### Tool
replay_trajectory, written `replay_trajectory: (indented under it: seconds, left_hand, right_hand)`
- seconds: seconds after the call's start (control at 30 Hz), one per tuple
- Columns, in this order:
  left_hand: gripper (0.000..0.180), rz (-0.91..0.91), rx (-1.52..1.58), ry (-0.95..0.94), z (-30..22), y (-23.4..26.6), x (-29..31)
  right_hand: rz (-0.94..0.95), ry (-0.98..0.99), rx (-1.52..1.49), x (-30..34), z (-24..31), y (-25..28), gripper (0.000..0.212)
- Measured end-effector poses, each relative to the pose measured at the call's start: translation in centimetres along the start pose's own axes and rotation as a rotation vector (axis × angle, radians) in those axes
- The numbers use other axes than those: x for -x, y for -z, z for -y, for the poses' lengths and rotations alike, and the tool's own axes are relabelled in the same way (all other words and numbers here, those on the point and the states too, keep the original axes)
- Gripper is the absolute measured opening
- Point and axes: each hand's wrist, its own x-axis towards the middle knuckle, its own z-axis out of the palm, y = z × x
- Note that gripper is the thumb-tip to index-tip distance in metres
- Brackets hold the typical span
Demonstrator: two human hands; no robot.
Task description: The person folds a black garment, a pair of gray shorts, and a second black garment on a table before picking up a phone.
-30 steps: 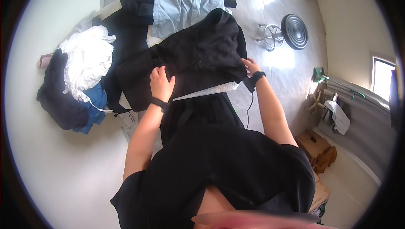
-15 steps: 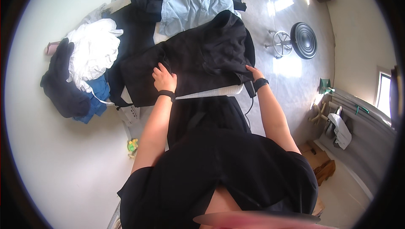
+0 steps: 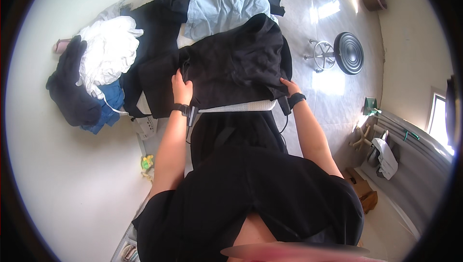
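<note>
A wrinkled black garment [image 3: 219, 66] lies spread before me; its exact kind is hard to tell. My left hand [image 3: 182, 89] is closed at its left edge, thumb up against the cloth and fingers mostly hidden. At the near right corner, my right hand [image 3: 291, 87] pinches the same garment, thumb on top, fingers out of sight beneath. More black cloth [image 3: 156, 81] lies flat just left of my left hand. Beyond the garment lie light blue shorts [image 3: 224, 8].
A white textured cover [image 3: 241, 107] shows under the garment's near edge. To the left are crumpled white cloth [image 3: 111, 52], a dark garment [image 3: 72, 88] and blue cloth [image 3: 108, 110]. A round black stool [image 3: 348, 53] stands on the grey floor at right.
My left hand has gone from lying with fingers spread on the black garment to closing at its edge, slightly left and lower. My right hand stays at the corner.
</note>
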Motion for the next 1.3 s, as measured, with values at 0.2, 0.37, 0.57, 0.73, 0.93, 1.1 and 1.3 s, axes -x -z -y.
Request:
replay_trajectory:
  seconds: [0.2, 0.37, 0.57, 0.73, 0.93, 1.1, 1.3]
  left_hand:
    - [0.048, 0.031, 0.097, -0.155, -5.8, 0.3, 0.0]
    - [0.054, 0.098, 0.096, -0.122, -6.6, -3.8, 0.5]
    - [0.051, 0.262, 0.401, -0.102, -5.5, -3.9, 1.9]
    - [0.04, 0.292, 0.435, -0.114, -5.2, -0.7, 4.0]
    - [0.035, 0.344, 0.828, 0.115, -3.6, 2.0, 6.7]
    - [0.034, 0.173, 0.95, 0.204, 2.1, 3.3, 9.6]
    - [0.037, -0.152, 0.723, 0.338, 10.4, 2.0, 14.4]
  right_hand:
    - [0.021, -0.009, 0.02, -0.4, 0.0, 0.7, 0.059]
    - [-0.055, 0.015, 0.04, 2.5, 1.2, -1.5, 0.046]
    - [0.07, 0.141, -0.154, 3.7, 1.4, -0.8, 0.052]
    - [0.157, 0.658, 0.151, 8.6, 2.6, -2.9, 0.044]
    - [0.299, 1.347, 0.83, 18.1, 4.3, -12.8, 0.034]
    - [0.739, 1.166, 1.289, 21.6, 0.8, -23.8, 0.036]
    - [1.386, 1.199, 1.599, 18.5, -7.2, -29.5, 0.046]
